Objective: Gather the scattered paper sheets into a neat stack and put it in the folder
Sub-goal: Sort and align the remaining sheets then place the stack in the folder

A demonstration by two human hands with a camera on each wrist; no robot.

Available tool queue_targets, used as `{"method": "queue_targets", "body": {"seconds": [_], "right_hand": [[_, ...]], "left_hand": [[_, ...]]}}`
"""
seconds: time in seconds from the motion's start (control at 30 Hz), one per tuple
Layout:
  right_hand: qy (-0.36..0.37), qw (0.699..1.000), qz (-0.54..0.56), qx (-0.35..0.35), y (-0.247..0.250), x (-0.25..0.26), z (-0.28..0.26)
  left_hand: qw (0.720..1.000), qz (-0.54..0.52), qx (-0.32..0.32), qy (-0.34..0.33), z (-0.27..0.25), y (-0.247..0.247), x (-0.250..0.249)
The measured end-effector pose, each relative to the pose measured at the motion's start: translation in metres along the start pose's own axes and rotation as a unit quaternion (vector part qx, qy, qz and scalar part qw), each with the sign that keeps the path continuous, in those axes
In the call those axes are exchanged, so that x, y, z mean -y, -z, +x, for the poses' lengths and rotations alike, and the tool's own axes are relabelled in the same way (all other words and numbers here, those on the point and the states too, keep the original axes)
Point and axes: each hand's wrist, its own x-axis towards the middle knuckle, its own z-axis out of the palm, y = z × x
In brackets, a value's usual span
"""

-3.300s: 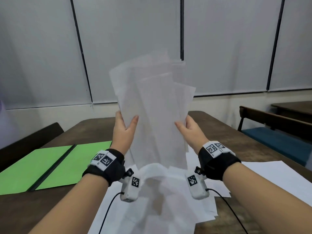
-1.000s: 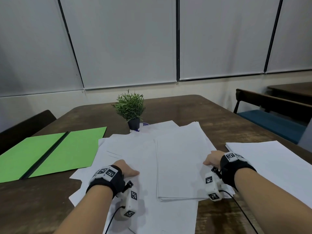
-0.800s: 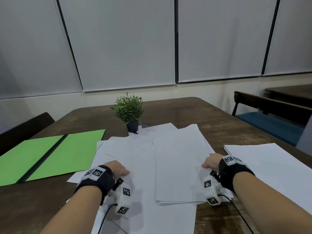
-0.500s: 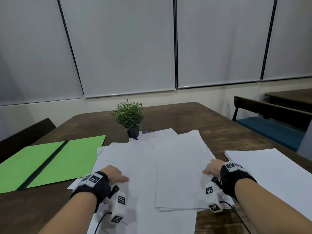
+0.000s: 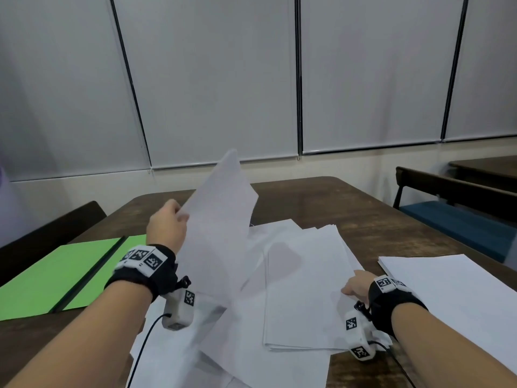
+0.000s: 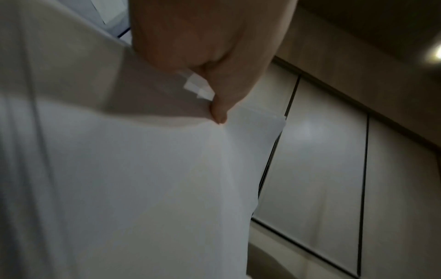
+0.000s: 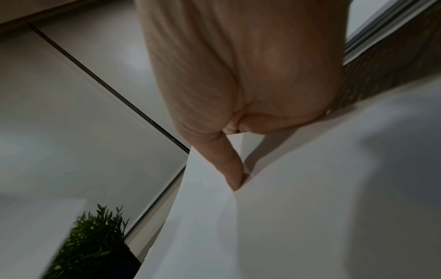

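White paper sheets (image 5: 279, 359) lie overlapping in the middle of the brown table. My left hand (image 5: 179, 217) is raised above the table and pinches the left edge of a few lifted sheets (image 5: 218, 219), which stand nearly upright; in the left wrist view the thumb (image 6: 219, 111) presses on the lifted sheets (image 6: 143, 188). My right hand (image 5: 349, 289) holds the right edge of a squared paper stack (image 5: 305, 289) lying on the table, thumb (image 7: 233, 177) on top of the paper stack (image 7: 310, 207). The green folder (image 5: 56, 275) lies open at the left.
A second white pile (image 5: 447, 298) lies at the table's right edge. A small potted plant (image 7: 90, 245) stands beyond the sheets, hidden by the lifted paper in the head view. A dark chair (image 5: 56, 228) is at the left, a blue-seated bench (image 5: 458, 219) at the right.
My left hand has left the table and swung up with a few sheets from the left pile. The right hand stays at the stack's right edge.
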Motion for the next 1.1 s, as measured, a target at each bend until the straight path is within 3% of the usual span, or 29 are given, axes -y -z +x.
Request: {"method": "queue_targets", "body": {"seconds": [0.1, 0.17, 0.27, 0.37, 0.43, 0.47, 0.53, 0.63, 0.7, 0.8, 0.9, 1.1], "right_hand": [[-0.012, 0.999, 0.034, 0.005, -0.002, -0.002, 0.002], [-0.01, 0.996, 0.086, 0.004, -0.001, -0.003, 0.003], [0.002, 0.984, 0.176, -0.007, -0.001, -0.006, 0.005], [-0.032, 0.942, 0.334, -0.021, -0.005, -0.015, 0.028], [-0.035, 0.92, 0.391, -0.007, -0.015, -0.031, 0.061], [-0.043, 0.916, 0.399, 0.018, -0.014, -0.029, 0.053], [-0.031, 0.923, 0.381, 0.032, -0.009, -0.019, 0.028], [0.002, 0.962, 0.27, 0.029, -0.009, -0.014, 0.017], [0.008, 0.991, 0.132, 0.026, -0.007, -0.01, 0.011], [0.011, 1.0, 0.0, 0.004, 0.0, -0.006, 0.002], [0.025, 0.999, -0.036, -0.002, 0.002, -0.002, -0.004], [0.023, 1.0, 0.001, -0.015, 0.0, -0.005, -0.004]], "left_hand": [[0.997, -0.074, -0.037, 0.005, 0.014, 0.002, -0.014], [0.991, -0.127, -0.028, 0.033, 0.015, -0.006, -0.023], [0.978, -0.186, 0.029, 0.085, -0.004, -0.037, -0.027], [0.948, -0.248, 0.109, 0.163, -0.041, -0.082, -0.022], [0.933, -0.242, 0.178, 0.197, -0.066, -0.113, -0.016], [0.929, -0.222, 0.213, 0.206, -0.078, -0.127, -0.014], [0.923, -0.159, 0.287, 0.2, -0.098, -0.148, -0.016], [0.901, -0.054, 0.403, 0.155, -0.112, -0.152, -0.029], [0.894, -0.014, 0.415, 0.168, -0.105, -0.143, -0.031], [0.904, 0.092, 0.385, 0.159, -0.091, -0.134, -0.01], [0.903, 0.163, 0.374, 0.134, -0.087, -0.118, 0.003], [0.879, 0.131, 0.436, 0.144, -0.092, -0.11, 0.009]]}}
